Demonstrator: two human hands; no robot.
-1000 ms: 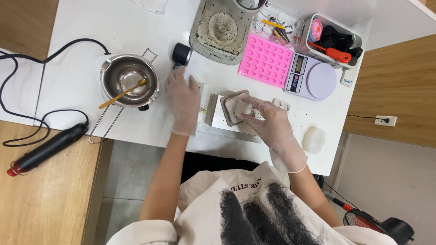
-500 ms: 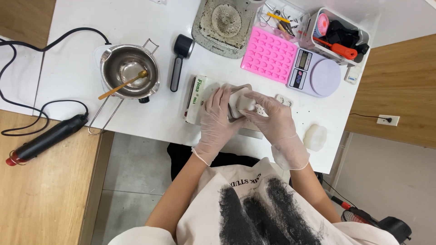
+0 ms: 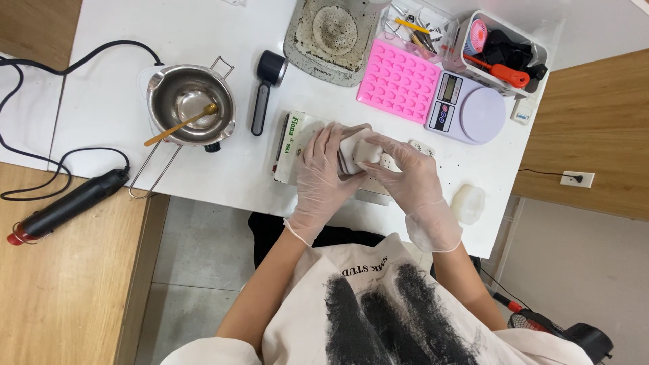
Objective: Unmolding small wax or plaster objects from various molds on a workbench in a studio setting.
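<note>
Left hand: the gloved left hand (image 3: 323, 172) was curled around the left side of a small white block (image 3: 360, 151).
Right hand: the gloved right hand (image 3: 409, 177) gripped the same block from the right, fingers bent over it.
Block: it sat between both palms, above a white box (image 3: 292, 145) lying under the left hand.
Around: beyond the fingertips lay a pink mould (image 3: 399, 82) and a kitchen scale (image 3: 466, 108); far left of the left hand stood a metal pot (image 3: 191, 105) with a wooden stick (image 3: 179, 125).
Right of the right wrist: a pale lump (image 3: 468, 203).
Hidden: the fingers covered most of the block, so its shape was hard to make out.
</note>
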